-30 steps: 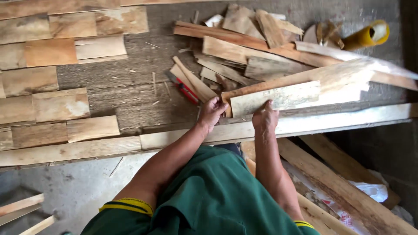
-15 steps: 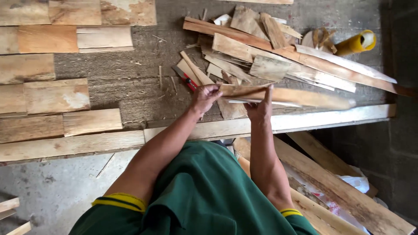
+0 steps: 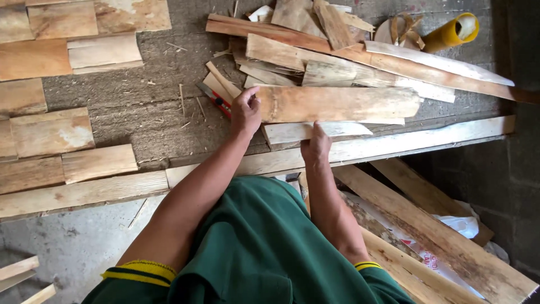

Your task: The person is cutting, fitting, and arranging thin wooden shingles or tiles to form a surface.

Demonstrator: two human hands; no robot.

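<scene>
My left hand (image 3: pixel 246 110) grips the left end of a long brown wood sheet (image 3: pixel 343 103), which lies flat across a heap of wood strips (image 3: pixel 292 56). Fingers of my right hand (image 3: pixel 315 145) rest on a pale strip (image 3: pixel 337 130) just under the brown sheet's near edge, holding nothing. A red-handled utility knife (image 3: pixel 215 99) lies on the grey mat immediately left of my left hand, partly under loose strips.
Flat wood sheets (image 3: pixel 53 132) lie in rows on the left of the mat. A long pale plank (image 3: pixel 427 137) runs along the bench's near edge. A yellow roll (image 3: pixel 451 32) sits far right. Planks (image 3: pixel 444 242) and a white bag (image 3: pixel 464 225) lie below at right.
The sheet in my hands was turned over, from pale face up and tilted, through edge-on, to flat with its brown face up. My right hand dropped to the strip below.
</scene>
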